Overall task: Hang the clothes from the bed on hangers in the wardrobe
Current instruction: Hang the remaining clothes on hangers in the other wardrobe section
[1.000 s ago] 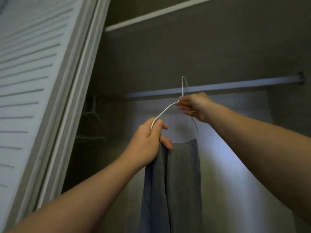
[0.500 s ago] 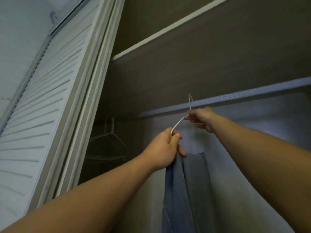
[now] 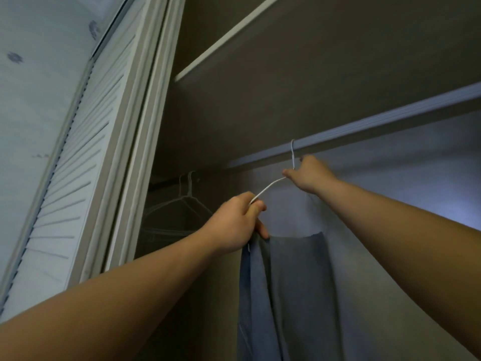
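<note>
The left hand (image 3: pixel 234 222) has a closed grip. Its fingers curl round the lower end of the sloping shoulder wire of a white wire hanger (image 3: pixel 268 188), and the same grip bunches the top edge of a blue-grey garment (image 3: pixel 294 282). Up and to the right of that grip, the right hand (image 3: pixel 309 175) pinches the hanger at its neck, with the thumb on one side and fingers on the other. This hand is blurred, so its finer finger positions cannot be made out.

The garment is plain, matte woven cloth without pattern. It is draped over the hanger and falls in two long folds. Its long axis is vertical, and it runs down from the left grip and out of the bottom of the view. Its folded top edge is level, stretching rightward from the left thumb.

The hanger's thin hook points straight up from the right grip, and its tip overlaps the lower edge of the pale rail (image 3: pixel 377 123). I cannot tell whether the hook is over the rail.

There is one garment and one hanger in the hands. Left of the left grip, two empty hangers (image 3: pixel 182 201) hang in the dim corner. Above the rail is a shelf (image 3: pixel 223 40), and far left stands a louvred door (image 3: pixel 78 178).
</note>
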{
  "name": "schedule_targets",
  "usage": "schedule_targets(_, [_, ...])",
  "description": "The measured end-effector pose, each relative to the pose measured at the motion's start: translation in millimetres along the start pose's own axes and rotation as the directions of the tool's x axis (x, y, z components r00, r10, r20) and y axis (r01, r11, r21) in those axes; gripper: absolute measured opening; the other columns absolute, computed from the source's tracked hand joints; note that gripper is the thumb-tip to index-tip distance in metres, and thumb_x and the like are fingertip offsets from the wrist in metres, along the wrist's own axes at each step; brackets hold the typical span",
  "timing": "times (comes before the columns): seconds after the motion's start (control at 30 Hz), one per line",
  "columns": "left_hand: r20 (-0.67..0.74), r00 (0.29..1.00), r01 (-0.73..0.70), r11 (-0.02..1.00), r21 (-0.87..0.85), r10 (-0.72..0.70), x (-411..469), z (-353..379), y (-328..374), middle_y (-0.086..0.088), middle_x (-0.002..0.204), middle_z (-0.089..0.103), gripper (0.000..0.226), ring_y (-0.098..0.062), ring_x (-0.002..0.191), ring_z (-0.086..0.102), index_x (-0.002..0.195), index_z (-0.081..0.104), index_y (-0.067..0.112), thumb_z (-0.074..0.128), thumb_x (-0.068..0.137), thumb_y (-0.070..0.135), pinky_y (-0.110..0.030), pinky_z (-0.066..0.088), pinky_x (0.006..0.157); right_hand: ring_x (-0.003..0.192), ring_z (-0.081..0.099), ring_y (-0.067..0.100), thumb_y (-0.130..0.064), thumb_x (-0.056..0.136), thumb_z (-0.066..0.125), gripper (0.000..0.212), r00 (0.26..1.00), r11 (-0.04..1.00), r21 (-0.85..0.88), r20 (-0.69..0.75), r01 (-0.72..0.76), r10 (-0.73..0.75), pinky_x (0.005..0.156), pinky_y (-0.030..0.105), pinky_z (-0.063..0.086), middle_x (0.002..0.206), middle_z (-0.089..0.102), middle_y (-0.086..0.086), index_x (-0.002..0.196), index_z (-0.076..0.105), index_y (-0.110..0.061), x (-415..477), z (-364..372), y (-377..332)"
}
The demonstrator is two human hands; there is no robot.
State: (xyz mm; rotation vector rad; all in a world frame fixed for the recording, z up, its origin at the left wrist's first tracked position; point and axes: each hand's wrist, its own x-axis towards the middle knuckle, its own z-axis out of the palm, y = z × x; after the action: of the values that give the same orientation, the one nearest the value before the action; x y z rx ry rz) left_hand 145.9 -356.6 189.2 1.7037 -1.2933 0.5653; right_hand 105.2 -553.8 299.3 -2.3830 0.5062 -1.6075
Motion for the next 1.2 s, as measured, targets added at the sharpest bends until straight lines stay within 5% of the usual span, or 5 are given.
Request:
schedule_targets(0.23, [-0.014,0.998,0.058,0.962,0.268,-0.056,1.5,-21.3,-11.5,-0.002,0.095,0.068,0.018,-0.011,0.081,0.064,0.113,0.055,0.024,0.039,0.106,0.025,-0.028,0.053,0.071,0.136,0.040,0.035,-0.040,0.102,0.038,0.056,0.986,0.987,0.162,0.163,0.007,-0.034,0.108,0.038,0.033,0.149,0.041,0.018,0.145,0.037,-0.006,5.1,38.6,4.2])
schedule_targets(0.53, [0.083,0.990,-0.004,0.555,0.832,-0.117,10.9,-38.2,-26.9,0.000,0.092,0.051,0.036,-0.020,0.085,0.059,0.134,0.042,0.018,0.051,0.099,0.018,-0.036,0.052,0.075,0.126,0.047,0.037,-0.027,0.101,0.035,0.046,0.968,0.989,0.149,0.242,0.026,-0.061,0.098,0.037,0.039,0.141,0.047,0.023,0.138,0.043,0.000,23.1,89.9,-25.8])
schedule_targets(0.83, [0.115,0.941,-0.012,0.307,0.952,-0.318,29.2,-50.2,-55.1,-0.010,0.127,0.058,0.047,-0.029,0.116,0.057,0.141,0.041,0.014,0.057,0.097,0.019,-0.048,0.040,0.102,0.113,0.056,0.034,-0.029,0.101,0.041,0.041,0.960,0.985,0.174,0.276,-0.008,-0.041,0.085,0.034,0.044,0.128,0.057,0.019,0.130,0.053,-0.003,40.1,158.4,-62.1])
schedule_targets(1.03, [0.106,0.917,-0.014,0.234,0.972,-0.385,38.3,-61.4,-62.4,-0.010,0.126,0.057,0.039,-0.027,0.113,0.056,0.137,0.047,0.012,0.053,0.100,0.019,-0.040,0.041,0.089,0.105,0.057,0.030,-0.036,0.100,0.042,0.042,0.953,0.977,0.199,0.302,-0.071,0.008,0.082,0.037,0.047,0.123,0.057,0.016,0.131,0.052,-0.010,45.8,184.7,-80.4])
schedule_targets(1.2, [0.076,0.943,-0.040,0.117,0.992,-0.325,35.4,-63.4,-62.1,-0.011,0.127,0.058,0.036,-0.031,0.119,0.054,0.134,0.051,0.012,0.053,0.099,0.021,-0.046,0.038,0.099,0.126,0.049,0.032,-0.037,0.103,0.035,0.050,0.947,0.957,0.261,0.319,-0.126,0.037,0.100,0.043,0.044,0.143,0.045,0.015,0.150,0.030,-0.019,28.2,185.7,-86.6])
